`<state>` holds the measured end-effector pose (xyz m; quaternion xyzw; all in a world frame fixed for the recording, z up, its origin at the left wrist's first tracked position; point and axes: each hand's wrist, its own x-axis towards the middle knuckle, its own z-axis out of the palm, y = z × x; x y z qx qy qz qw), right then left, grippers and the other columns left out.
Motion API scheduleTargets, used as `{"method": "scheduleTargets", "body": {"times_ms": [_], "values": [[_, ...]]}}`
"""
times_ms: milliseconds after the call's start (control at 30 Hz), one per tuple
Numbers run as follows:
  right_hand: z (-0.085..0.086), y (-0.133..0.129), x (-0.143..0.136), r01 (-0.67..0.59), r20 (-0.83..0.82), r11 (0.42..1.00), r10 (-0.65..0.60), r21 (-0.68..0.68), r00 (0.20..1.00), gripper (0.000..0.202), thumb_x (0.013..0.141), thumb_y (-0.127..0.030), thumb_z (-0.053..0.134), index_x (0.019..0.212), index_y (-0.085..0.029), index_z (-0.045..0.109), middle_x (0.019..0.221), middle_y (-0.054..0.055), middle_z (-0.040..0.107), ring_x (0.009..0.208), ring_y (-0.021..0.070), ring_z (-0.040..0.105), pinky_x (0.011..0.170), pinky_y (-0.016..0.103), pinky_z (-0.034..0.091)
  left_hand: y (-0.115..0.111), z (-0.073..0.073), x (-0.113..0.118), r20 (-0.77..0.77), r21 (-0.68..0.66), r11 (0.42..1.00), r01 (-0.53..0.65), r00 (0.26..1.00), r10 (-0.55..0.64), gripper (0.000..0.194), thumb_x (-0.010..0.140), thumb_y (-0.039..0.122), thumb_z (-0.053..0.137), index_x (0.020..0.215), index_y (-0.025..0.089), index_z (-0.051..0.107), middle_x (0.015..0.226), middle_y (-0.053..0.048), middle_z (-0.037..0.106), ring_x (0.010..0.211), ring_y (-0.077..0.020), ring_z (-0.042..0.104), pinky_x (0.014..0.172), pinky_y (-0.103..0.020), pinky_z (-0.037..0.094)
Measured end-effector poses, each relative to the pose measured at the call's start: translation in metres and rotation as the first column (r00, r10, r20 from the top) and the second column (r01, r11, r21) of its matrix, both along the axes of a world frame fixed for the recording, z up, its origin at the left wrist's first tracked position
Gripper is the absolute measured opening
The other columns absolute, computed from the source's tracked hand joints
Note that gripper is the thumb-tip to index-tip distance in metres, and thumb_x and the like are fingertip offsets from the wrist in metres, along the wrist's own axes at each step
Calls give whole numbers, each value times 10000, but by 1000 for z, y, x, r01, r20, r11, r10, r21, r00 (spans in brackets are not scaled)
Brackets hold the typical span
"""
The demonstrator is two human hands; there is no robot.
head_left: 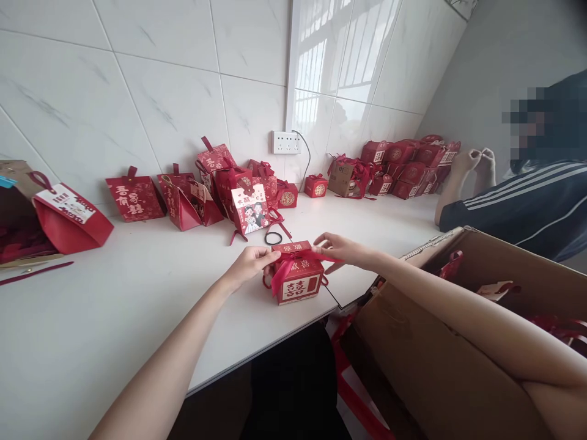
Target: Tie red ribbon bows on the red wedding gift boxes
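Pinching ribbon (283, 274) atop box (299, 289) with left hand (250, 265) and right hand (342, 249); perhaps risking slippage through uneven pulling.

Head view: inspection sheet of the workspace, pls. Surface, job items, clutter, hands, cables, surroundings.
Surface: white table, seam running near the box.
Job items: red double-happiness gift box, upright near the front edge; red ribbon across its top.
Clutter: black ring beyond the box; loose dark-red strip at far left; stacked red boxes at back right.
Hands: left hand and right hand at the ribbon, one each side.
Cables: dark cable at wall socket.
Surroundings: tiled wall; open carton; co-worker at right.
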<state>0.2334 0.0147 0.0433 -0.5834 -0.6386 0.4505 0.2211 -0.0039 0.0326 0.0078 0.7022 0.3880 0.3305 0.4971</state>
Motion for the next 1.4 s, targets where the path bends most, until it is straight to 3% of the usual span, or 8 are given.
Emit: {"method": "scheduleTargets", "body": {"times_ms": [200, 467, 700, 767, 933, 1067, 1200, 1400], "values": [[-6, -5, -5, -278, 75, 949, 269, 150, 960, 1018, 595, -559, 728, 1373, -199, 179, 1387, 176, 342, 1247, 284, 399, 987, 452, 405, 2, -2, 0, 42, -10, 1000, 3, 999, -3, 415, 764, 505, 543, 541, 156, 504, 482, 36, 493, 488, -86, 466, 537, -220, 366], [-9, -9, -10, -361, 406, 875, 217, 324, 888, 1057, 543, -412, 781, 1398, -189, 201, 1306, 167, 381, 1171, 309, 467, 950, 439, 434, 2, -2, 1, 112, -33, 999, -14, 994, 18, 390, 753, 516, 553, 613, 152, 560, 480, 32, 491, 485, -98, 468, 530, -235, 383], [-15, -7, -13, -342, 415, 614, 26, 711, 910, 1007, 592, -339, 757, 1398, -192, 171, 1290, 178, 340, 1064, 295, 540, 883, 457, 496, -4, 3, 4, 216, 189, 969, -159, 969, 117, 309, 768, 437, 559, 630, 164, 526, 590, 8, 549, 576, -118, 523, 594, -255, 431], [-13, -9, -15, -318, 393, 515, -39, 796, 919, 987, 611, -307, 747, 1394, -211, 156, 1283, 173, 333, 1090, 303, 521, 870, 458, 507, -11, 5, 8, 251, 414, 841, -348, 932, 262, 222, 794, 374, 552, 700, 173, 537, 667, 0, 570, 638, -128, 536, 622, -265, 437], [-9, -18, -23, -324, 392, 382, -112, 865, 913, 890, 674, -321, 716, 1372, -218, 173, 1240, 173, 345, 1107, 310, 499, 805, 427, 545, -30, 6, 17, 342, 911, 150, -385, 907, 247, 97, 772, 144, 626, 774, 187, 540, 686, 10, 589, 680, -126, 518, 681, -290, 424], [-7, -23, -26, -319, 371, 307, -130, 897, 919, 830, 726, -390, 673, 1359, -213, 166, 1223, 177, 339, 1134, 319, 471, 820, 433, 536, -39, 4, 21, 262, 965, -28, -261, 954, 145, 162, 733, 115, 673, 815, 184, 552, 655, 14, 597, 641, -125, 516, 650, -292, 427], [-4, -25, -25, -294, 347, 336, -111, 895, 931, 808, 733, -389, 662, 1352, -221, 170, 1249, 177, 318, 1181, 315, 433, 876, 439, 509, -38, 6, 21, 333, 915, 145, -376, 909, 251, 69, 794, 218, 611, 761, 207, 551, 626, 19, 591, 601, -125, 528, 639, -282, 440], [5, -28, -27, -38, 48, 717, 6, 697, 999, 843, 618, -368, 739, 1296, -223, 260, 1289, 150, 367, 1161, 291, 472, 942, 464, 459, -1, -2, 1, 283, 320, 646, -693, 721, 633, 271, 791, 452, 519, 721, 190, 526, 664, -5, 585, 644, -139, 551, 613, -235, 440]]}}
